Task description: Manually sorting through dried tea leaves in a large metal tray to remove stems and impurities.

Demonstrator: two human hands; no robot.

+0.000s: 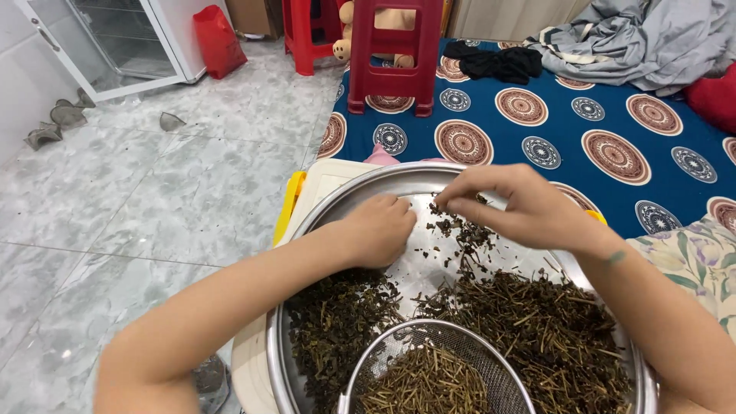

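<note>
A wide steel basin (360, 192) holds dried dark leaves (337, 322) on its left side and dry brown stems (537, 322) on its right. My left hand (379, 230) rests curled on the bare metal at the basin's middle, beside the leaf pile. My right hand (521, 203) hovers over a thin scatter of leaves (460, 230), its fingertips pinched together on small bits. A round wire sieve (437, 372) with more stems inside sits at the near edge of the basin.
The basin sits on a cream and yellow plastic lid (307, 192) on a grey marble floor (153, 207). A blue patterned mat (537, 130) lies beyond, with a red plastic stool (391, 54), dark clothes (498, 63) and a grey blanket (636, 38).
</note>
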